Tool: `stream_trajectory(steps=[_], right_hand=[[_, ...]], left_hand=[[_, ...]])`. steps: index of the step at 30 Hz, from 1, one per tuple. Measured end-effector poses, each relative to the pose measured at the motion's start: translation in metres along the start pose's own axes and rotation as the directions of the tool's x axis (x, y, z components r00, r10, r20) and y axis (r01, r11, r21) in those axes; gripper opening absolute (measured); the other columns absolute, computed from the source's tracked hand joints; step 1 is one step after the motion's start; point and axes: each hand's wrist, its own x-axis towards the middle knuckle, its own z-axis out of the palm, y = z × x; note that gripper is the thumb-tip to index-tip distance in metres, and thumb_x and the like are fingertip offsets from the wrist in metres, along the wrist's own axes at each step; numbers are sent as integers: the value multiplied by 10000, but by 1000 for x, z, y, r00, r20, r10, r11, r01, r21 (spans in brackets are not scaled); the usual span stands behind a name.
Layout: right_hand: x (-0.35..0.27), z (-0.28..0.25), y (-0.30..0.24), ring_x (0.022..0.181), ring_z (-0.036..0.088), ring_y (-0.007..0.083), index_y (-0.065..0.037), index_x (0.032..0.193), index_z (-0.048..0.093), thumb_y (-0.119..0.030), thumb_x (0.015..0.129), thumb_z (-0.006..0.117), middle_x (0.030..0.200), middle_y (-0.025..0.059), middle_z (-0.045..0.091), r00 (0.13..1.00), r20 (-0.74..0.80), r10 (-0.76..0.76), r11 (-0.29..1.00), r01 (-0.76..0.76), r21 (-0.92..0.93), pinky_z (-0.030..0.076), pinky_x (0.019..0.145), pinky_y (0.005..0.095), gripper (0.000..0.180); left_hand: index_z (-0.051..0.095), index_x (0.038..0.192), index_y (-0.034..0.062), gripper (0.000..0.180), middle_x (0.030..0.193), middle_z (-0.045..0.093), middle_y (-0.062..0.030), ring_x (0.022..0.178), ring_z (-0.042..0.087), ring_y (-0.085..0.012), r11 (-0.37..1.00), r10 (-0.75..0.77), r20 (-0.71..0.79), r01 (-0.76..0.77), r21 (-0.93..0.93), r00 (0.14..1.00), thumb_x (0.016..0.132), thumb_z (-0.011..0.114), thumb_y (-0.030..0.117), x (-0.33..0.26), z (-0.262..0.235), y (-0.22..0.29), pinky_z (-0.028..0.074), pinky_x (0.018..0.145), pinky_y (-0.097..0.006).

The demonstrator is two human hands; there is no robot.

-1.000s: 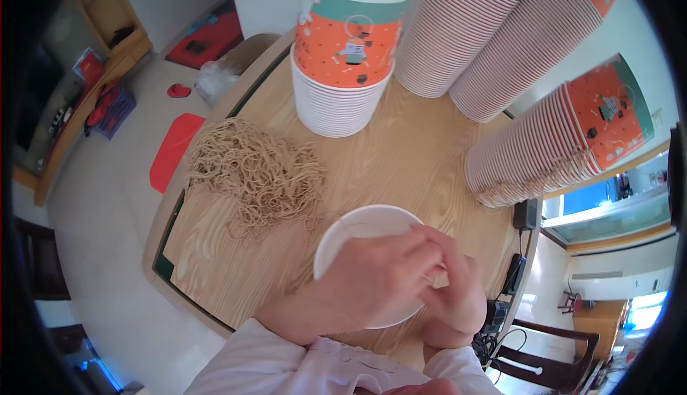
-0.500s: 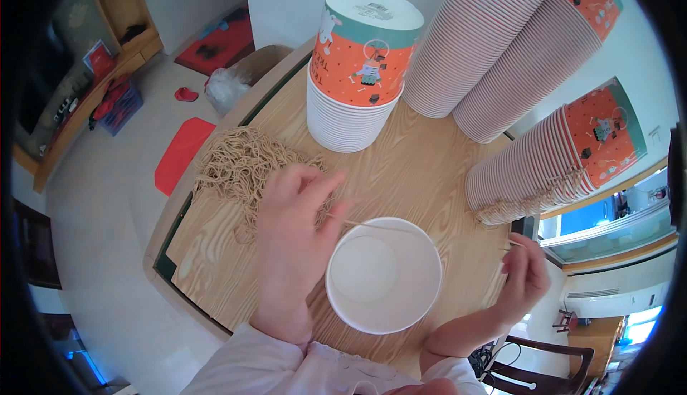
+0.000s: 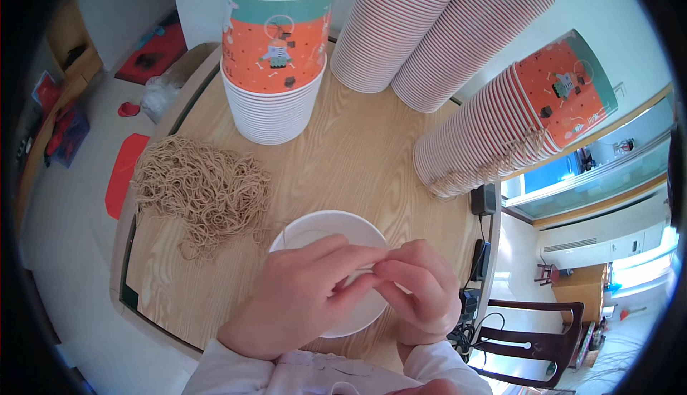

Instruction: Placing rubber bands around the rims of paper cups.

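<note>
A white paper bucket (image 3: 358, 227) stands mouth up in front of me, and both my hands are over its opening. My left hand (image 3: 304, 291) is closed, thumb and index finger pinched together. Against it my right hand (image 3: 422, 288) pinches too, the fingertips of the two hands meeting. A short piece of tan paper cord (image 3: 363, 269) shows between them; much of it is hidden by the fingers. One thin strand sticks up by the bucket's left rim. To the left lies a tangled heap of tan cord (image 3: 204, 194).
An upside-down stack of orange and green printed buckets (image 3: 275, 59) stands behind. Tall leaning stacks (image 3: 401, 23) rise at the back. Cord strands (image 3: 494, 162) hang along a lying bucket stack (image 3: 472, 134) at right. Black adapters (image 3: 484, 200) and a dark chair (image 3: 526, 334) are at the right edge.
My right hand has come in from the far right to meet the left over the bucket. My left hand has moved off the cord heap. The whole view has shifted rightward.
</note>
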Motion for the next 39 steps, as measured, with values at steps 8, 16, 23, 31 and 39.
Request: stream_trajectory(steps=[8,16,23,31,39], right_hand=[[-4,9,-4,726,624,261,-114,760,646,5,568,773,914,105,652,865,-397,-306,931,359,65,504,632,342,259],[-3,-6,-12,770,580,236,-234,845,608,-33,751,704,943,71,560,902,-256,-348,895,401,196,444,591,333,242],[-1,-17,-21,776,608,287,-61,932,652,-30,569,701,935,109,633,991,-123,-54,939,92,331,499,661,364,367],[10,-22,-11,747,597,279,-39,862,644,-37,556,729,900,103,623,850,-138,-509,811,527,254,497,630,374,317],[0,-26,-22,660,594,270,-20,884,648,-51,531,769,821,123,628,981,-183,-64,917,131,378,506,603,373,374]], left_hand=[[722,897,69,130,662,529,-35,515,524,-172,991,40,-22,-37,132,999,769,746,61,8,0,-4,407,460,-301],[728,902,77,182,641,495,-28,492,490,-131,987,19,-42,-12,160,999,732,767,23,6,4,-1,381,437,-275],[742,886,88,197,625,502,-16,482,482,-116,989,27,-56,-19,147,998,705,784,24,8,9,-7,361,425,-258],[746,892,84,210,623,510,-26,488,486,-119,985,20,-54,-11,171,998,695,786,23,8,10,-4,354,428,-263],[746,897,85,207,621,499,-19,492,479,-120,986,29,-34,-23,168,999,702,778,24,9,10,-6,357,434,-266]])
